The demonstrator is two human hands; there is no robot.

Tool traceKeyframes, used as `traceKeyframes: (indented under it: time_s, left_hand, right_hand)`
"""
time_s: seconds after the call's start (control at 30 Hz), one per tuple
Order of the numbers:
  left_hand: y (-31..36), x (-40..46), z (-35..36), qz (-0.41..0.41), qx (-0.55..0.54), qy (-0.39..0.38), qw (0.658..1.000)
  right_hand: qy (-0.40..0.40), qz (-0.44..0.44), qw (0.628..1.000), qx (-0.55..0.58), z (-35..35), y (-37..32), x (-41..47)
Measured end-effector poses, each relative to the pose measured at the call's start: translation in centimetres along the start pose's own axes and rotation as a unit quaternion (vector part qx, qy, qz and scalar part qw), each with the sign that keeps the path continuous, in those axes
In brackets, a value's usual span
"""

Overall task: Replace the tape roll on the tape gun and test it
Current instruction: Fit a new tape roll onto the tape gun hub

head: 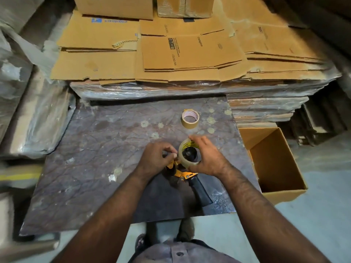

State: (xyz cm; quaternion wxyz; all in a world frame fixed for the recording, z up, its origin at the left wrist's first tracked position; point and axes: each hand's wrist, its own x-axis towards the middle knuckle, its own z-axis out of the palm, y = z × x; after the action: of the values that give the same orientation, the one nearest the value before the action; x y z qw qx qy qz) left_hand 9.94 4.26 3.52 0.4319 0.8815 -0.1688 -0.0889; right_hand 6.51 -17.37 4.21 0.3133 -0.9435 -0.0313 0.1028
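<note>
A yellow tape gun (183,174) with a black handle (200,188) lies on the dark marbled slab (91,149). A clear tape roll (188,153) sits on the gun's black hub. My right hand (207,158) wraps around that roll from the right side. At the gun's front end, my left hand (157,158) pinches something small between thumb and fingers; it looks like the loose tape end, but I cannot tell for sure. A second, brown tape roll (190,118) stands apart on the slab, farther away from me.
An open cardboard box (273,166) sits on the floor at the slab's right edge. Flattened cartons (171,54) are stacked on plastic-wrapped bundles beyond the slab. Wrapped bundles (38,114) lie at the left. My feet show below the slab's near edge.
</note>
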Motion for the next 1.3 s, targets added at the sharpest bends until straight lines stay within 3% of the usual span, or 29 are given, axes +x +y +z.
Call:
traceKeyframes:
  time_s: [0.33,0.57,0.97,1.3]
  left_hand:
    - [-1.8,1.3,3.6,-0.078,0.099,0.029,0.992]
    - [-2.7,1.6,7.3,-0.164,0.07,0.086,0.98]
    - [-4.0,1.7,8.5,-0.167,0.058,0.083,0.981]
    - [-4.4,1.8,7.4,-0.122,0.09,0.006,0.988]
  right_hand:
    - [-0.025,-0.065,0.998,-0.009,0.6,4.2,2.9]
    - [-0.059,-0.036,0.997,-0.025,1.5,5.6,4.7]
    - [-0.065,-0.041,0.995,-0.064,3.8,6.0,6.0]
    - [-0.083,-0.026,0.993,-0.082,3.5,6.4,7.5]
